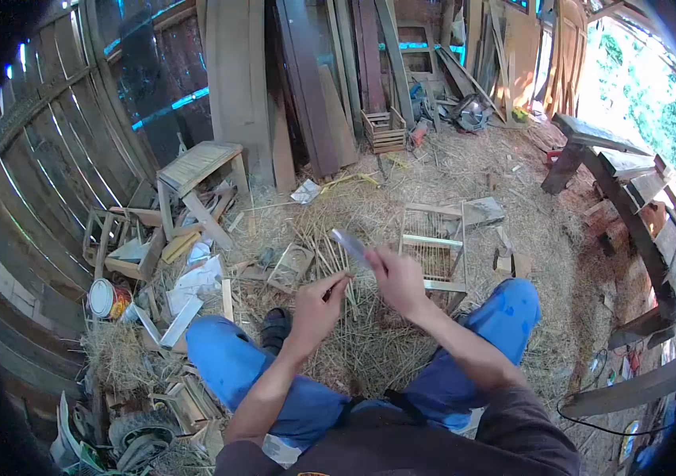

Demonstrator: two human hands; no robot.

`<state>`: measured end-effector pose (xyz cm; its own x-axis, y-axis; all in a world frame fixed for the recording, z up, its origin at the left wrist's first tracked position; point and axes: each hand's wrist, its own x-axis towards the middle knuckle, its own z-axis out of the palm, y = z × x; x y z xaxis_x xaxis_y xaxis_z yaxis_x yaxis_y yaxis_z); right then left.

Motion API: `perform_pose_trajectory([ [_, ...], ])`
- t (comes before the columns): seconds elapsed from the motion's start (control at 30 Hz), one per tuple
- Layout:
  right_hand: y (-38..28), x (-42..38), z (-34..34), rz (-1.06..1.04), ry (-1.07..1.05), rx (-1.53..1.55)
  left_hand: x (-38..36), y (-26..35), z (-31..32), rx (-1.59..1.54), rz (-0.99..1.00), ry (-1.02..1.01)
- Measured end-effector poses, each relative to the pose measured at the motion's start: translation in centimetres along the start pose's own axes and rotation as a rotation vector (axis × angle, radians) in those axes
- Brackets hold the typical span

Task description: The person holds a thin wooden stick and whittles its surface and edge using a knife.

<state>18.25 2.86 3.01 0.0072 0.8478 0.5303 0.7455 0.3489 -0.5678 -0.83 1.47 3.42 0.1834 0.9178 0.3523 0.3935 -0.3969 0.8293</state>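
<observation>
My right hand point(401, 282) is closed around the handle of a knife point(352, 247), its bright blade pointing up and to the left. Just left of it, my left hand point(318, 312) is closed in a pinch, thumb against fingers. Whatever sits between those fingertips is too small to make out. Beyond the left fingertips, several thin pale sticks point(323, 252) fan out over the straw-like shavings. A slatted wooden frame point(433, 240) lies on the ground beyond my right hand. Both hands are held above the floor between my bent knees.
A small wooden stool point(199, 168) stands at the left, near scrap wood and a paint can point(101, 299). Long boards point(306, 87) lean on the back wall beside a small slatted crate point(384, 131). A heavy wooden bench point(631, 186) is on the right.
</observation>
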Motion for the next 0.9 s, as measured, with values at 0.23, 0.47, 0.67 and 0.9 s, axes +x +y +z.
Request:
perform_pose_trajectory([
  [0.23, 0.0, -0.6, -0.2, 0.06, -0.014, -0.007, 0.0, -0.2, 0.5, 0.039, 0.108, 0.031],
  [0.47, -1.3, 0.5, -0.9, 0.09, 0.001, 0.044, 0.1, 0.6, 0.3, 0.003, 0.005, -0.012],
  [0.67, -2.3, 0.6, -1.5, 0.109, -0.113, 0.025, -0.2, -0.1, 0.1, 0.004, 0.065, -0.017],
  [0.9, -1.2, 1.3, -1.6, 0.136, -0.031, 0.044, -0.1, 0.4, 0.1, -0.072, -0.006, -0.06],
])
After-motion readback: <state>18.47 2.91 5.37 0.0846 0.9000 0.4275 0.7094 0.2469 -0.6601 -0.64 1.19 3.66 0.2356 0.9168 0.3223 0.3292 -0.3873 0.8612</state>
